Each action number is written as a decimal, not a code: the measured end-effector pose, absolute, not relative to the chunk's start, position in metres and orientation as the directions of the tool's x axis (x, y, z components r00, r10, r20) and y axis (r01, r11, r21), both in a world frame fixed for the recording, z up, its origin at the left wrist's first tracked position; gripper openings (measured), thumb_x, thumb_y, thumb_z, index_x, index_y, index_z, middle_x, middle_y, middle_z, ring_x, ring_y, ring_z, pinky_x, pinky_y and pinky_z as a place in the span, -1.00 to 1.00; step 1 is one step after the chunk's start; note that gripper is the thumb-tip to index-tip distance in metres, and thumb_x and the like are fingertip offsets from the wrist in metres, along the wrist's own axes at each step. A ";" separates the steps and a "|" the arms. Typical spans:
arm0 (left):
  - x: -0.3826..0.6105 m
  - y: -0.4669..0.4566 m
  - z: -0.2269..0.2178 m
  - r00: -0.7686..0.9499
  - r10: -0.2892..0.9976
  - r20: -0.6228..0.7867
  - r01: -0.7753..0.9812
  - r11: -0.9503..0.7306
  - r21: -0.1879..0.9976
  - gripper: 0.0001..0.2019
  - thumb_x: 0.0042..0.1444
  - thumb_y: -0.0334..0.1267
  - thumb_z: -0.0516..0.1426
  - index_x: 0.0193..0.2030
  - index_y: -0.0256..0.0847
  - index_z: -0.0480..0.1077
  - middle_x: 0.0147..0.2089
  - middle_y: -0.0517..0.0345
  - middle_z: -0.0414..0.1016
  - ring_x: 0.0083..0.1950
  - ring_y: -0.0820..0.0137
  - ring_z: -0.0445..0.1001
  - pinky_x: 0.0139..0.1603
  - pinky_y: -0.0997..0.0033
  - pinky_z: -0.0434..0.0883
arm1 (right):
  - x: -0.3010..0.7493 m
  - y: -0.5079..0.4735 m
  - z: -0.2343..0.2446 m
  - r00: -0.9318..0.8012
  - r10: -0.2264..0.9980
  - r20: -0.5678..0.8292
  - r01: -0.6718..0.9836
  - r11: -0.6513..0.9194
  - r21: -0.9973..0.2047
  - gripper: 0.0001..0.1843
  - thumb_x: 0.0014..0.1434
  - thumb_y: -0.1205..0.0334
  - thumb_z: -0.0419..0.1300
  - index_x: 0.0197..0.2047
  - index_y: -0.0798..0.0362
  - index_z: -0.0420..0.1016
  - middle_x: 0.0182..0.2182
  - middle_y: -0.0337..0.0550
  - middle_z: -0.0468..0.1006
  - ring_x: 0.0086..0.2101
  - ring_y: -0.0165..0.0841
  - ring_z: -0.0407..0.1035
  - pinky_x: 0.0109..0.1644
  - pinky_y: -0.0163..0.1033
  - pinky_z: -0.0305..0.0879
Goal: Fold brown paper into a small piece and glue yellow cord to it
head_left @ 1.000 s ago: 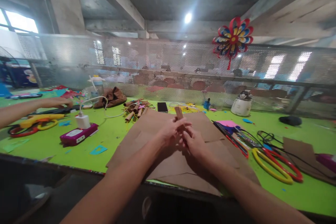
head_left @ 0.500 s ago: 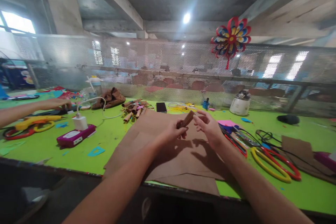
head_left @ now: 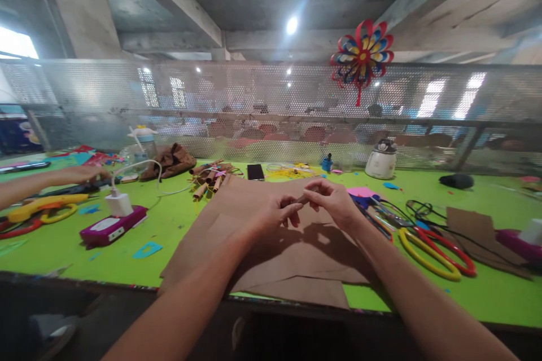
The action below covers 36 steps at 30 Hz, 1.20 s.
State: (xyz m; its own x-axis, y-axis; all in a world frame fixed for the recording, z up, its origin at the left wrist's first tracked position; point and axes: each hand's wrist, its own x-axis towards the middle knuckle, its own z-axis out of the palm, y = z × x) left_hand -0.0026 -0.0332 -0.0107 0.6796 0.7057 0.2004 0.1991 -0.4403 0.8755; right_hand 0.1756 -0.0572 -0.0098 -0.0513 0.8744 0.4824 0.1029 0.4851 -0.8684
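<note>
Between both hands is a small brown paper piece (head_left: 302,199), narrow and apparently rolled or folded, mostly covered by fingers. My left hand (head_left: 283,210) pinches its near end with thumb and fingers. At the far end, the fingertips of my right hand (head_left: 325,198) close on it. Both hands hover over large sheets of brown kraft paper (head_left: 220,225) lying on the green table, and their shadows fall on the paper. Beyond the sheets lies a pile of small brown paper rolls (head_left: 210,179) with yellow string.
Red and yellow scissors handles (head_left: 432,254) and a brown card piece (head_left: 470,225) lie right. A purple power strip (head_left: 112,227) with a white charger stands left, near another person's arm (head_left: 46,181). Behind are a phone (head_left: 255,172), a white bottle (head_left: 381,159) and a mesh partition (head_left: 237,90).
My right hand has come in to the brown paper piece and now grips its far end. The piece now lies lower and is more hidden. The view has shifted slightly right.
</note>
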 end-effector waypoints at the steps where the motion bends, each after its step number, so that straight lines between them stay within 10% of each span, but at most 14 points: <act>1: -0.002 -0.032 -0.012 0.678 0.706 0.206 0.207 -0.451 0.868 -0.70 0.11 -0.11 0.02 -0.22 -0.34 0.38 -0.53 0.17 0.38 -0.55 0.54 0.28 -0.52 0.53 0.22 | 0.176 -0.058 -0.009 -0.062 0.875 0.480 0.117 0.484 -0.867 -0.72 -0.07 0.11 0.27 -0.32 0.10 0.39 -0.59 -0.29 0.39 -0.62 -0.51 0.22 -0.53 -0.32 0.14; 23: -0.006 -0.028 -0.018 0.617 0.778 0.118 0.353 -0.407 0.842 -0.68 0.08 -0.06 0.02 -0.42 -0.31 0.37 -0.63 0.18 0.30 -0.61 0.52 0.22 -0.55 0.48 0.15 | 0.188 -0.059 -0.006 -0.130 0.938 0.322 0.140 0.339 -0.930 -0.70 -0.15 0.06 0.32 -0.45 0.14 0.48 -0.67 -0.26 0.43 -0.65 -0.49 0.29 -0.54 -0.31 0.28; 36: -0.009 -0.021 -0.014 0.596 0.753 0.278 0.336 -0.549 0.765 -0.65 0.02 -0.29 0.06 -0.03 -0.31 0.37 -0.34 0.08 0.44 -0.38 0.44 0.30 -0.35 0.46 0.26 | 0.201 -0.045 -0.018 -0.110 0.942 0.319 -0.113 0.307 -0.945 -0.57 -0.19 0.16 0.36 -0.21 0.11 0.48 -0.31 -0.12 0.50 -0.31 -0.34 0.39 -0.27 -0.18 0.38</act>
